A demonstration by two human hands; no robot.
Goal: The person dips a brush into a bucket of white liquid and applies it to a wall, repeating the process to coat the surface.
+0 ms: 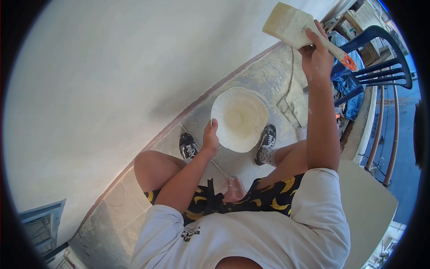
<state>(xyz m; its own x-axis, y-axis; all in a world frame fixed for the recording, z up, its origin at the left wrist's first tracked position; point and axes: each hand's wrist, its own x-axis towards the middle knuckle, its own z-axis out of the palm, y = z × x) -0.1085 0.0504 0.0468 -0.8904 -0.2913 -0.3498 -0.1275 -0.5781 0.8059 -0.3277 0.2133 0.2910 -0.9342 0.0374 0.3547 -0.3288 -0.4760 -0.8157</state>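
My right hand (317,59) is raised at the upper right, its fingers wrapped around a wide paintbrush (293,26). The brush has a pale, paint-coated head and a handle with a red-orange end, and its bristles point up and left near the white wall (112,67). Low in front of me, my left hand (210,138) grips the near-left rim of a round white paint bucket (238,117). Off-white residue coats the inside of the bucket, which sits between my two black shoes, over the floor.
A blue plastic chair (380,58) stands at the right beside a cluttered ledge and a blue plastic bag (354,101). A thin cord (286,101) lies on the paint-spattered floor (273,67). A dark reddish strip runs along the wall's base; a window frame (42,219) shows lower left.
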